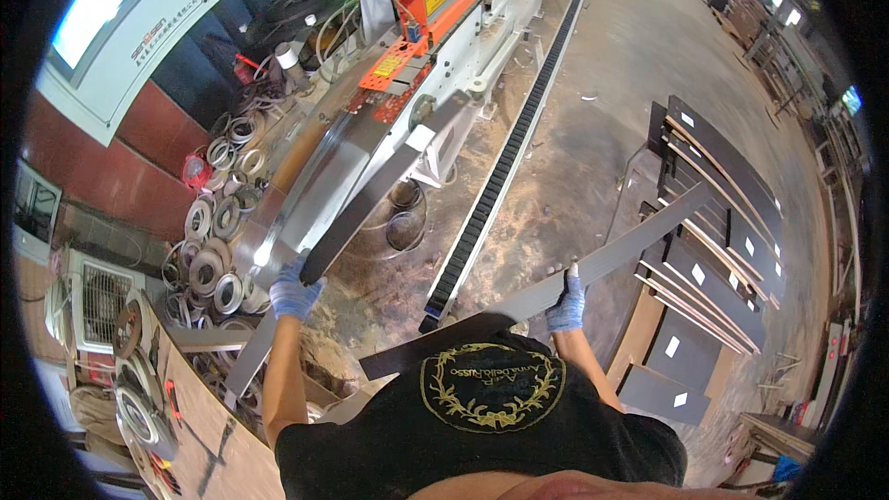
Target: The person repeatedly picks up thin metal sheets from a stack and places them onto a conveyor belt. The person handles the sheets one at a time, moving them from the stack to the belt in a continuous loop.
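Two dark strips are in hand, one per glove. The left strip [370, 199] runs from my left hand [294, 289] up and away toward the machine [435, 28], its far end lying at a white fitting on the machine's infeed; I cannot tell whether it rests on the bed there or hangs just above it. The left hand, in a blue glove, is clenched round the strip's near end, and the fingers wrap so far over that the end itself is hidden. The right strip [639, 245] is a long grey board, crossing from in front of my chest out to the right over the stack [713, 222] of dark panels. My right hand [566, 306], also blue-gloved, grasps its edge from above; the thumb is out of sight behind the board. The board's near end passes below my shirt [482, 407] line and is cut off from view, and I cannot judge if its far end touches the stack or clears it. Left of the machine, rolls [213, 259] of edge tape lie heaped on the floor, too jumbled to separate. A black chain track [500, 176] runs along the concrete between machine and stack. The picture's rim is dark and bends everything near it.
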Demonstrator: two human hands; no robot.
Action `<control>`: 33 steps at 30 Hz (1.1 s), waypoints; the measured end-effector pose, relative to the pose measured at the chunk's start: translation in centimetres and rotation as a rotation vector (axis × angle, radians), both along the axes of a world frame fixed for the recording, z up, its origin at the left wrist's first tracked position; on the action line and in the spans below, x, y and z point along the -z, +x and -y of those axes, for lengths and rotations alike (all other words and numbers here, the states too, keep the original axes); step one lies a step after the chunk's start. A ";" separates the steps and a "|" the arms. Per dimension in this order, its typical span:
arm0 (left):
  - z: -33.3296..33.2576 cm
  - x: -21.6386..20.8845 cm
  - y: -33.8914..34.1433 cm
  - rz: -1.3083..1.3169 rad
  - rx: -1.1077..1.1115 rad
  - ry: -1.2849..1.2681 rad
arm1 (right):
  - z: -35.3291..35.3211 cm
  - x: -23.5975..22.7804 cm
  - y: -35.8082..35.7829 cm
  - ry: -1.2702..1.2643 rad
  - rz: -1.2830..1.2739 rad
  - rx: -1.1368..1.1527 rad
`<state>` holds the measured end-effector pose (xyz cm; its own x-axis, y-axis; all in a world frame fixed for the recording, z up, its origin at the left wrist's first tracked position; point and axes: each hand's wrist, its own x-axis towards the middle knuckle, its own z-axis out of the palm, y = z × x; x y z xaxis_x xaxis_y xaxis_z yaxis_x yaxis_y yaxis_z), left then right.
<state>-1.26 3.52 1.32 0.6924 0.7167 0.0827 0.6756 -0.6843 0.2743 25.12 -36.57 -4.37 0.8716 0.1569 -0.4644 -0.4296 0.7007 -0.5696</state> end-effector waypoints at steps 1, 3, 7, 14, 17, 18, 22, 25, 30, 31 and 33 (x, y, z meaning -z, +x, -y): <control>-1.9 2.1 -1.4 0.065 -0.009 -0.011 | 0.0 -0.3 -0.1 -0.012 0.000 0.008; -4.2 4.2 -2.2 0.197 -0.020 -0.041 | 0.1 -0.4 -0.2 -0.024 -0.016 0.024; -7.0 6.2 -3.1 0.230 -0.055 0.078 | 0.5 0.5 -0.1 -0.011 -0.052 0.033; -8.5 3.7 3.6 -0.158 -0.226 0.464 | 0.1 1.0 -0.1 -0.017 -0.089 -0.008; -9.5 3.9 5.5 -0.196 -0.280 0.425 | -0.2 0.9 -0.1 -0.044 -0.079 -0.021; -9.7 3.9 5.9 -0.179 -0.290 0.404 | -0.2 0.7 -0.1 -0.059 -0.072 -0.030; -9.8 3.9 7.2 -0.200 -0.314 0.362 | -0.3 -0.1 -0.3 -0.093 -0.075 -0.010; -8.3 1.7 8.0 -0.267 -0.326 0.306 | -0.3 -0.3 -0.4 -0.137 -0.079 0.015; -9.3 3.3 7.6 -0.389 -0.397 0.379 | 0.2 2.4 0.3 -0.116 -0.086 0.019; -9.0 3.0 8.0 -0.372 -0.388 0.375 | 0.3 2.5 0.2 -0.104 -0.085 0.032; -9.6 3.7 7.5 -0.312 -0.376 0.415 | 0.2 2.1 0.1 -0.082 -0.082 0.018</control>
